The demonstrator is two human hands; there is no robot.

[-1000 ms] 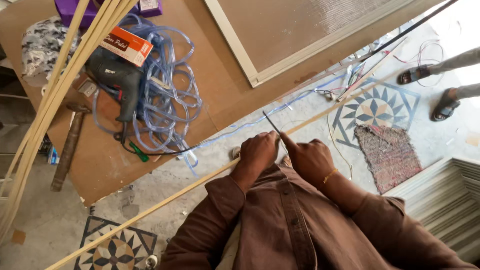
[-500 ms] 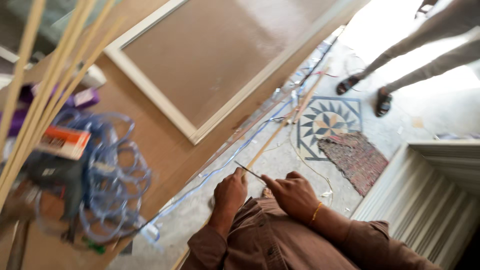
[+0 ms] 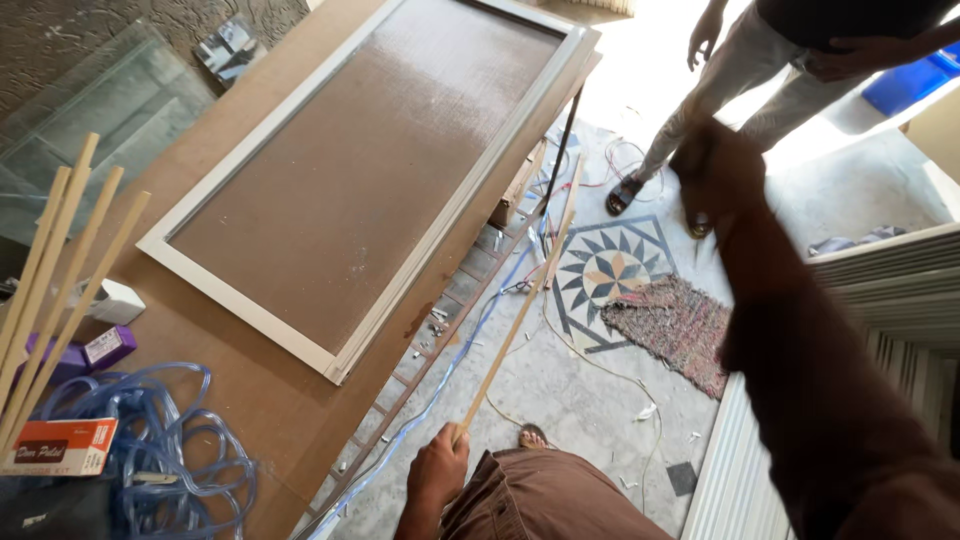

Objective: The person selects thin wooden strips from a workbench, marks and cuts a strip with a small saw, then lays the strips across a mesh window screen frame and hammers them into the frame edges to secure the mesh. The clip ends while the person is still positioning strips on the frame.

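Sticks [image 3: 45, 270] of pale wood lean in at the far left over a blue hose [image 3: 150, 450] coiled on the brown board [image 3: 270, 400], with an orange box [image 3: 60, 447] on top and a purple box [image 3: 100, 348] beside. Further right a white-framed screen [image 3: 370, 160] lies flat on the board. The left hand [image 3: 440, 470] is closed around the near end of a long thin strip [image 3: 520, 310], which runs away over the floor toward a star tile [image 3: 610, 270]. A rug [image 3: 680, 325] lies just right of the tile. The right hand [image 3: 715, 170] is raised high, dark and blurred; whether it is open or holding anything cannot be told. Another person's legs [image 3: 720, 90] stand beyond it.
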